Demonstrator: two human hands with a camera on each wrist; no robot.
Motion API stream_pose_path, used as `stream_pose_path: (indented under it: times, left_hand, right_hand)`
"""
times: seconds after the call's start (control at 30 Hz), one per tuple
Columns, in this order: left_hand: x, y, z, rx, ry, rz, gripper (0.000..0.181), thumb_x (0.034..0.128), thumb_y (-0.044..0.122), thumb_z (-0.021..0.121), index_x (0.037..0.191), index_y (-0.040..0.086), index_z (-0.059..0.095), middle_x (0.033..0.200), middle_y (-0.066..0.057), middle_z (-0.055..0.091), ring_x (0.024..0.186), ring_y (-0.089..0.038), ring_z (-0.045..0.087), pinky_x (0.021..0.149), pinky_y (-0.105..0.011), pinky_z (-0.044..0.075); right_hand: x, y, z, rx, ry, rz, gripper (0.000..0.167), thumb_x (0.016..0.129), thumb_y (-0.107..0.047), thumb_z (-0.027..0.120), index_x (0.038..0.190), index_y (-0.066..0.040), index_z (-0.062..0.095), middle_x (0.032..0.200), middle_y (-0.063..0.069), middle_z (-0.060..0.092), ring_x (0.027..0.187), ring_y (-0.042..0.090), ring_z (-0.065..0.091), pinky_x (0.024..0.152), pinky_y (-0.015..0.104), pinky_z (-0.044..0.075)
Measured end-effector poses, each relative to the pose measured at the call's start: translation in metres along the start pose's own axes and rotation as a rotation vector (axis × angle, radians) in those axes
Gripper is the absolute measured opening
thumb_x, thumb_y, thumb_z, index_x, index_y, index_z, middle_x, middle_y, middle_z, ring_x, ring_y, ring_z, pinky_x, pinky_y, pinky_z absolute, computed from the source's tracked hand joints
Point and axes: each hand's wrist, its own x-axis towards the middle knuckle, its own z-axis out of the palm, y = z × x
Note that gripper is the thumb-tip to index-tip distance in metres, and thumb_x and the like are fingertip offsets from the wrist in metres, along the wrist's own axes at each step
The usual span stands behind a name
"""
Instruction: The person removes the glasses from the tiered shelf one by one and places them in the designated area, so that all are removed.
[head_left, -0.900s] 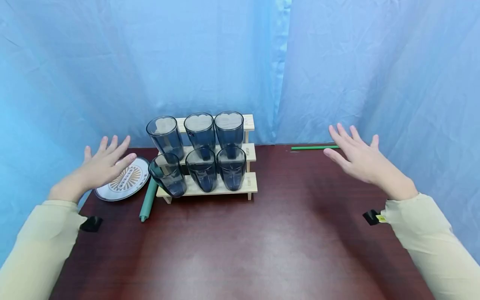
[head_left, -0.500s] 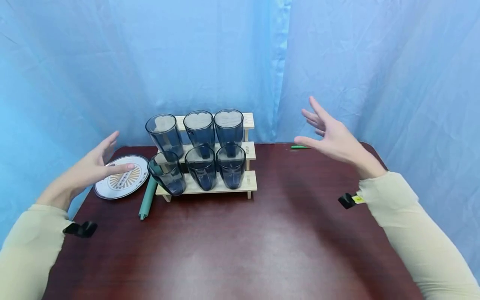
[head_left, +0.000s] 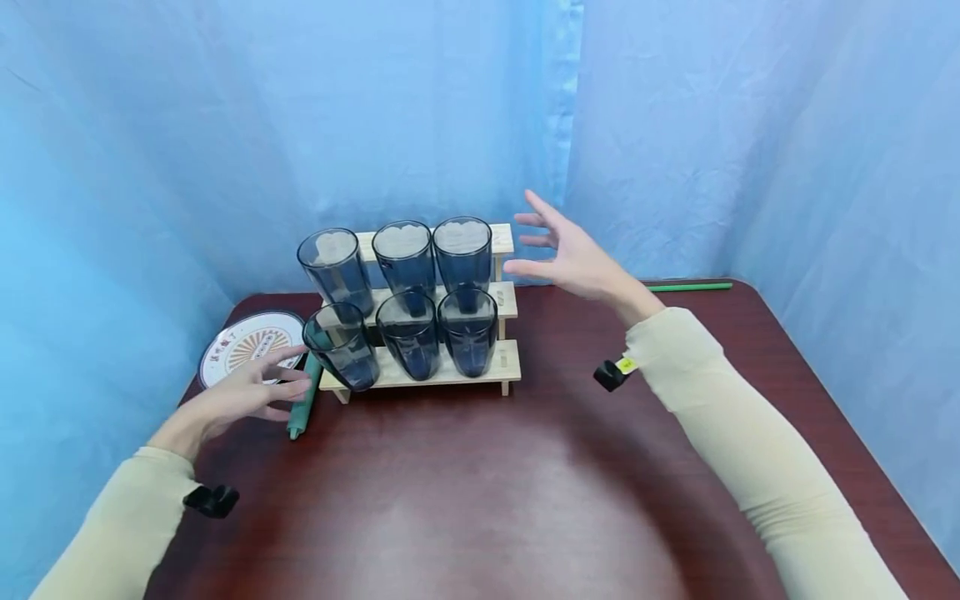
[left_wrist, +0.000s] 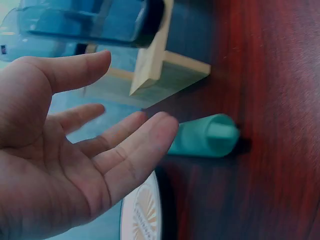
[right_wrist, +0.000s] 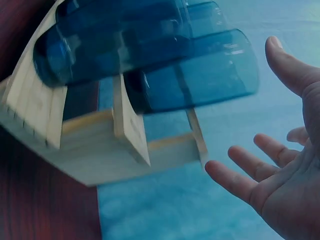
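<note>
Several dark blue glasses (head_left: 407,337) stand in two rows on a pale wooden tiered rack (head_left: 512,360). My left hand (head_left: 238,398) hovers at the rack's left, fingers spread and holding nothing, near the green rolled item (head_left: 303,407). In the left wrist view the left hand (left_wrist: 75,145) is palm up beside the rack's end (left_wrist: 150,70) and the green roll (left_wrist: 205,136). Just right of the rack's upper tier, my right hand (head_left: 581,260) is empty, thumb apart from its fingers. The right wrist view has the right hand (right_wrist: 285,175) beside the rack (right_wrist: 130,125) and a glass (right_wrist: 200,75).
A round patterned plate-like disc (head_left: 225,343) lies at the table's left, partly behind my left hand. A thin green stick (head_left: 693,287) lies along the back edge of the dark red table (head_left: 480,483). Blue curtains (head_left: 420,108) hang behind and at the sides.
Both hands have moved inward towards the rack, the right one much farther leftwards. The left hand has also come down slightly. More of the green stick shows than half a second ago.
</note>
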Motion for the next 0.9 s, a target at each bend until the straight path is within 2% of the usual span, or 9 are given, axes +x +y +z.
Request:
stream_pose_path:
  times: [0.1, 0.3, 0.43, 0.6, 0.8, 0.9]
  left_hand:
    - [0.005, -0.005, 0.009, -0.015, 0.005, -0.047, 0.081, 0.1027, 0.03, 0.063, 0.161, 0.005, 0.013, 0.147, -0.035, 0.042, 0.125, -0.047, 0.055, 0.088, -0.052, 0.057]
    - [0.008, -0.011, 0.02, -0.056, 0.014, -0.063, 0.07, 0.1036, 0.018, 0.059, 0.159, 0.004, 0.018, 0.134, -0.029, 0.059, 0.105, -0.035, 0.068, 0.076, -0.044, 0.061]
    - [0.019, -0.008, 0.028, -0.063, 0.018, -0.069, 0.071, 0.1025, 0.019, 0.061, 0.159, 0.006, 0.02, 0.128, -0.027, 0.063, 0.095, -0.029, 0.07, 0.072, -0.041, 0.062]
    - [0.032, -0.005, 0.033, -0.08, 0.004, -0.048, 0.071, 0.1017, 0.022, 0.064, 0.158, 0.008, 0.023, 0.124, -0.025, 0.065, 0.088, -0.026, 0.069, 0.068, -0.04, 0.062]
    - [0.03, -0.005, 0.033, -0.101, 0.027, -0.052, 0.07, 0.101, 0.022, 0.065, 0.156, 0.006, 0.024, 0.122, -0.024, 0.065, 0.083, -0.023, 0.069, 0.065, -0.038, 0.061]
    - [0.027, -0.005, 0.033, -0.104, 0.033, -0.061, 0.07, 0.1018, 0.026, 0.064, 0.155, 0.005, 0.025, 0.123, -0.024, 0.065, 0.085, -0.023, 0.069, 0.065, -0.038, 0.061]
  right_hand:
    - [0.01, -0.001, 0.013, 0.027, -0.019, 0.013, 0.102, 0.088, -0.038, 0.081, 0.162, -0.035, 0.011, 0.16, -0.008, 0.034, 0.142, 0.019, 0.043, 0.104, 0.045, 0.048]
    - [0.021, -0.002, 0.031, 0.032, -0.034, 0.035, 0.103, 0.085, -0.044, 0.083, 0.163, -0.027, 0.017, 0.162, -0.002, 0.031, 0.142, 0.017, 0.042, 0.105, 0.047, 0.046]
    - [0.016, 0.003, 0.03, 0.023, -0.009, 0.059, 0.104, 0.083, -0.045, 0.083, 0.163, -0.028, 0.019, 0.16, -0.004, 0.035, 0.142, 0.018, 0.041, 0.108, 0.048, 0.042]
    - [0.008, 0.009, 0.025, 0.029, 0.05, 0.039, 0.098, 0.084, -0.04, 0.084, 0.161, -0.024, 0.025, 0.15, -0.007, 0.046, 0.138, 0.019, 0.044, 0.11, 0.049, 0.039]
    - [0.011, 0.008, 0.03, -0.013, 0.054, 0.02, 0.099, 0.082, -0.047, 0.084, 0.161, -0.023, 0.028, 0.149, -0.007, 0.049, 0.135, 0.018, 0.048, 0.103, 0.045, 0.045]
    - [0.012, 0.008, 0.033, -0.006, 0.057, 0.022, 0.097, 0.083, -0.046, 0.084, 0.16, -0.023, 0.03, 0.147, -0.007, 0.051, 0.133, 0.018, 0.05, 0.1, 0.043, 0.047]
